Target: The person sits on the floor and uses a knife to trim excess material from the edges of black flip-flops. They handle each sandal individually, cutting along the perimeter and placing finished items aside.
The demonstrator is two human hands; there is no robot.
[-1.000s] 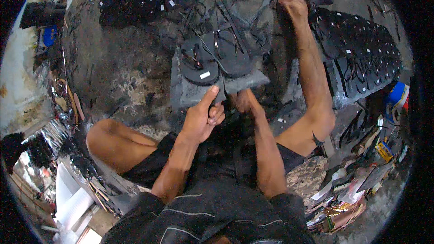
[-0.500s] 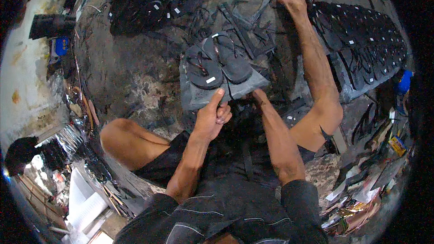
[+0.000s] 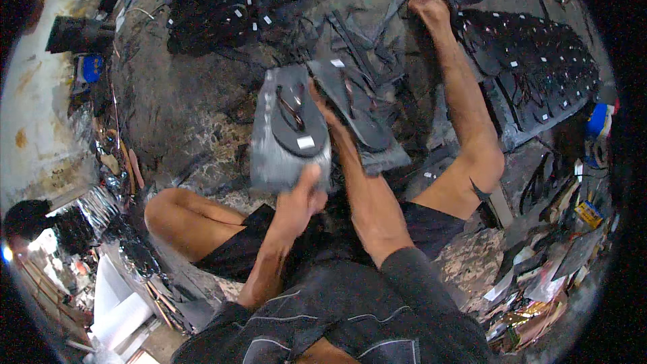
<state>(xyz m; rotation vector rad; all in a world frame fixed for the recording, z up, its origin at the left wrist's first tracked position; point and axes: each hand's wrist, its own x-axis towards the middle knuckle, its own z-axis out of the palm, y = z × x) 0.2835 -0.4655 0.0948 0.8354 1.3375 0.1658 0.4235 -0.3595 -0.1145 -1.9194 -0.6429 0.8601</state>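
Your left hand (image 3: 301,199) pinches grey sheet (image 3: 268,158) still uncut around an already strapped sandal (image 3: 311,111). I can't tell if your right hand (image 3: 327,112) grips.

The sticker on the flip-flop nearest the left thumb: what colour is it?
White: the sticker on that flip-flop shows best in the head view.

My left hand (image 3: 303,194) is blurred at the grey sheet (image 3: 268,160), so I cannot tell its fingers apart. My right hand (image 3: 335,120) is partly hidden behind the right sandal (image 3: 367,123); its grip is unclear. The lower edge cuts my shirt (image 3: 330,307); distant labels (image 3: 514,64) are too small for reading.
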